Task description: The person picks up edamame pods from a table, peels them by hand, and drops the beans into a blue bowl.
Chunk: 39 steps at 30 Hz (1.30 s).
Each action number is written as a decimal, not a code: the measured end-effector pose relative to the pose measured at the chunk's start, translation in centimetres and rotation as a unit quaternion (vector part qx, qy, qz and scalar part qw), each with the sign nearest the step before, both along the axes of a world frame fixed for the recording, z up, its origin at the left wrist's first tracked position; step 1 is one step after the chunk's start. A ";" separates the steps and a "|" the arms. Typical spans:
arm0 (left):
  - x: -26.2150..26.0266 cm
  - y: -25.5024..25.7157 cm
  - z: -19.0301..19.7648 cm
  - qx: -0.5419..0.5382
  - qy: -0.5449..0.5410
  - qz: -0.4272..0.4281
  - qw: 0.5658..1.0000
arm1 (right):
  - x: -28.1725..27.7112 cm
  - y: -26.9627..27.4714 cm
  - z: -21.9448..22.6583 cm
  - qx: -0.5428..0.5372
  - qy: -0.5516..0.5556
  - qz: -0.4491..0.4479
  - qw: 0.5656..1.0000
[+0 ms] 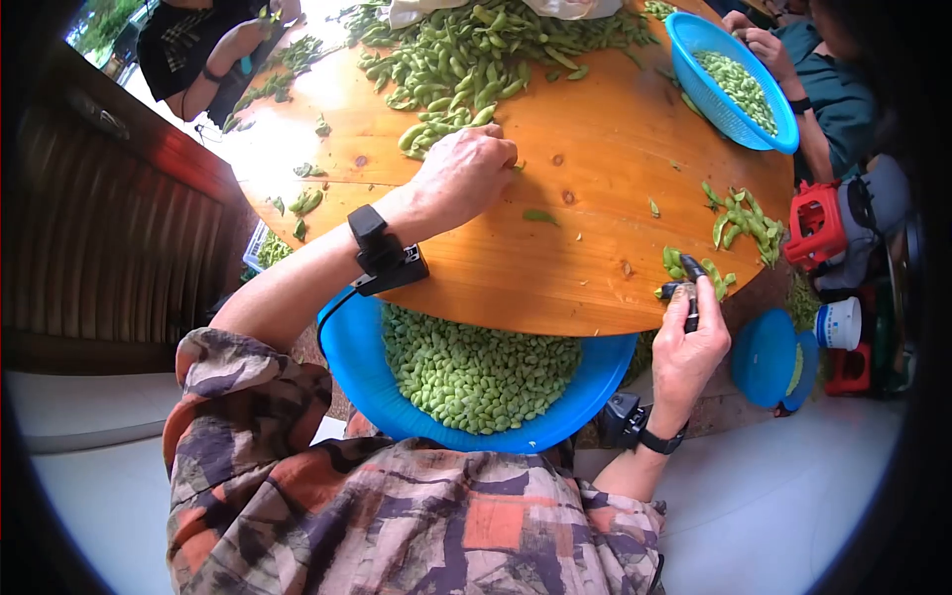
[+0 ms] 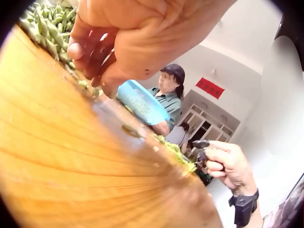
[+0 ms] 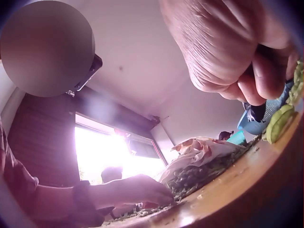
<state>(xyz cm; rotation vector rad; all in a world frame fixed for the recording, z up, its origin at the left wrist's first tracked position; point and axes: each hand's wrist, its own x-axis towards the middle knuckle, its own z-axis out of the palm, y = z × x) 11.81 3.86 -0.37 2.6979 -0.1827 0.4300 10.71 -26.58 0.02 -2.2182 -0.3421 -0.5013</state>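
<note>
- I am looking down from the head camera at a round wooden table (image 1: 595, 238), where a person is working with both bare hands.
- The left hand (image 1: 464, 177) is resting knuckles-up at the near edge of a big pile of green pods (image 1: 466, 59). Its fingers are curling under, the tips touching the pods; in the left wrist view the fingertips (image 2: 78, 50) are bunching together, but I cannot tell whether they are pinching a pod.
- The right hand (image 1: 694, 352) is sitting at the table's near rim, wrapping its fingers around small dark scissors (image 1: 691, 288) that point away from the body.
- Just beyond the scissor tip, a small cluster of pods (image 1: 699, 270) is lying on the wood, and another loose cluster (image 1: 744, 218) is lying a little farther out.
- Below and between the two hands, under the table edge, a blue basin (image 1: 357, 367) is holding a heap of trimmed pods (image 1: 476, 372).
- Across the table from the right hand, a blue basket (image 1: 769, 129) of pods is tilting on the rim, where another person's hand (image 1: 764, 45) is gripping it.
</note>
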 end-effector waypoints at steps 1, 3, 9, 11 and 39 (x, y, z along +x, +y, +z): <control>0.2 0.0 0.0 0.023 -0.005 -0.014 1.000 | -0.1 0.2 0.0 0.001 0.000 -0.002 1.000; 0.4 -0.3 -0.2 0.045 -0.008 -0.032 0.998 | -0.6 0.4 0.2 -0.036 -0.012 0.019 0.999; -4.6 -5.0 2.9 -0.284 0.077 -0.056 0.954 | -3.2 3.7 1.6 0.318 0.313 0.169 0.879; -6.7 -6.5 2.5 -0.450 0.166 -0.037 0.877 | -3.6 4.5 1.4 0.461 0.383 0.239 0.764; -11.8 -9.9 -1.5 -0.628 0.078 0.023 0.774 | -5.5 4.6 1.3 0.443 0.471 0.304 0.700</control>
